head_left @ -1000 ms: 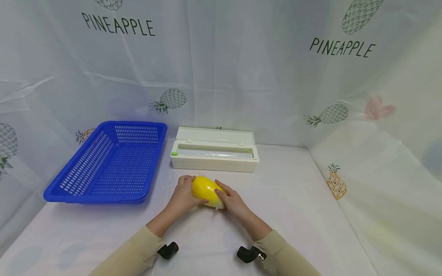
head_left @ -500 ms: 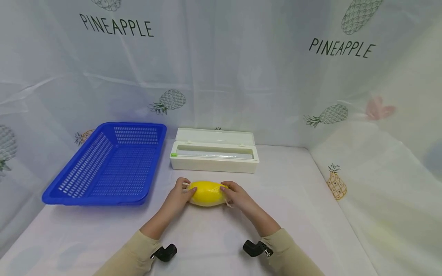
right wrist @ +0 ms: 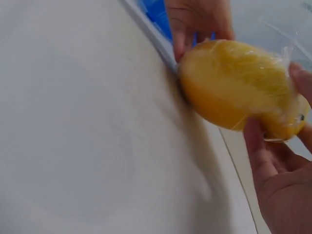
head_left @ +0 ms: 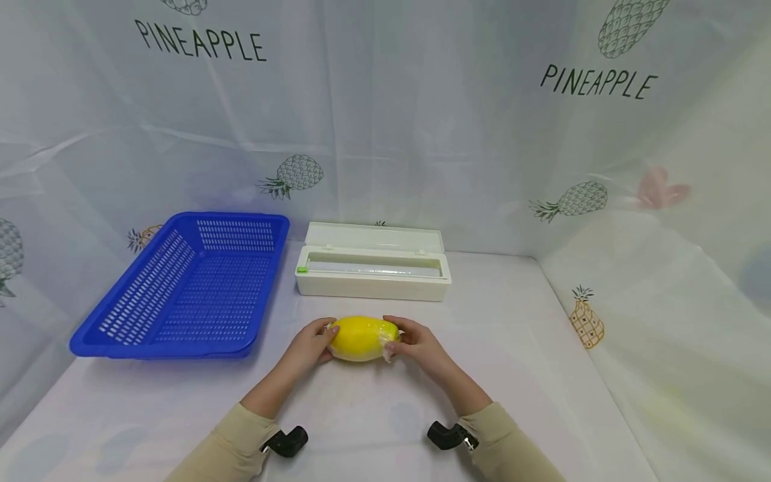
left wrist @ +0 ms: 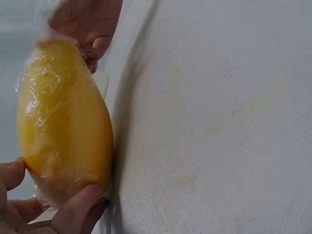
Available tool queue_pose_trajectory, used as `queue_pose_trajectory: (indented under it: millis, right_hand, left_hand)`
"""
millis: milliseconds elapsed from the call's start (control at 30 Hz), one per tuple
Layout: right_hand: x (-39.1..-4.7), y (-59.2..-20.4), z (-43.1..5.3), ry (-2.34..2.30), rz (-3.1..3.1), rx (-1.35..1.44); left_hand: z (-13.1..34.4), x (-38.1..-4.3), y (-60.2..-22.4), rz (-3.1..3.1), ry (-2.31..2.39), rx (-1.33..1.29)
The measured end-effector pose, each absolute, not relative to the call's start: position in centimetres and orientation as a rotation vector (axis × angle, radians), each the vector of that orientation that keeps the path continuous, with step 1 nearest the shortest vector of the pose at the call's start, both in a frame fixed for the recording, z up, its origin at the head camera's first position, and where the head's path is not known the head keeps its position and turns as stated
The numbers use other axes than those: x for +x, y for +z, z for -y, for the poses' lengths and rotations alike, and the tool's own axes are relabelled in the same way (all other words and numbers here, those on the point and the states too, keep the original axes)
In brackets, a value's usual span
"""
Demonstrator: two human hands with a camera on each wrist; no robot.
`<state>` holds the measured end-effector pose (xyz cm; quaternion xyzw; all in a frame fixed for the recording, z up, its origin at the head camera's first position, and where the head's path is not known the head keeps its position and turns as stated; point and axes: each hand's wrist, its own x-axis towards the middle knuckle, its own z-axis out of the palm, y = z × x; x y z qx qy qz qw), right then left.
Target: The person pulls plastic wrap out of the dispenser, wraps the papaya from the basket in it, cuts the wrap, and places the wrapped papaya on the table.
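A yellow, mango-shaped fruit [head_left: 358, 339] wrapped in clear cling film lies level between both hands at the middle of the table. My left hand [head_left: 303, 349] holds its left end, thumb on the near side. At the other end, my right hand [head_left: 423, 348] pinches the fruit, where loose film bunches up. In the left wrist view the film on the fruit [left wrist: 66, 112] looks wrinkled and shiny. The right wrist view shows the fruit [right wrist: 229, 83] with a dark spot at its right tip and film sticking up there.
Behind the hands stands a white cling film dispenser [head_left: 373, 288], its lid raised and a roll inside. A blue plastic basket [head_left: 265, 281] is at the left. White cloth [head_left: 512, 375] covers the table, and a pineapple-print curtain [head_left: 421, 134] hangs behind it.
The fruit has turned from a slanted position to lying nearly level left to right. Both hands have shifted their hold to its ends, and the right thumb now sits lower, by the loose film.
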<state>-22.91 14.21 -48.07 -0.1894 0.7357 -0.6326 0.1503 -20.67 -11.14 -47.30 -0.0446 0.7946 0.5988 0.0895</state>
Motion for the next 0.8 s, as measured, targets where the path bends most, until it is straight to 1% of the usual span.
queue_pose_trajectory:
  millis: [233, 367, 467, 633, 800]
  right_hand:
    - [-23.1, -48.7, -12.6, -1.72, -2.454, -0.47]
    - [-23.1, -48.8, -12.1, -1.76, -2.486, -0.447]
    - [-23.1, -48.9, -11.9, -1.75, -2.526, -0.49]
    - [-22.9, -48.9, -11.8, -1.594, -2.694, -0.634]
    - [-23.0, -48.0, -11.4, -1.445, -2.739, -0.667]
  left_hand:
    - [10.7, -20.6, -46.9, -2.353, 1.793, -0.154]
    - [10.7, -20.9, -46.9, -2.364, 1.764, -0.171]
    - [10.8, -21.2, -46.9, -2.384, 1.736, -0.164]
    - [10.8, -21.5, -46.9, -2.374, 1.738, -0.153]
    - [11.1, -21.7, -47.4, -2.364, 1.766, -0.161]
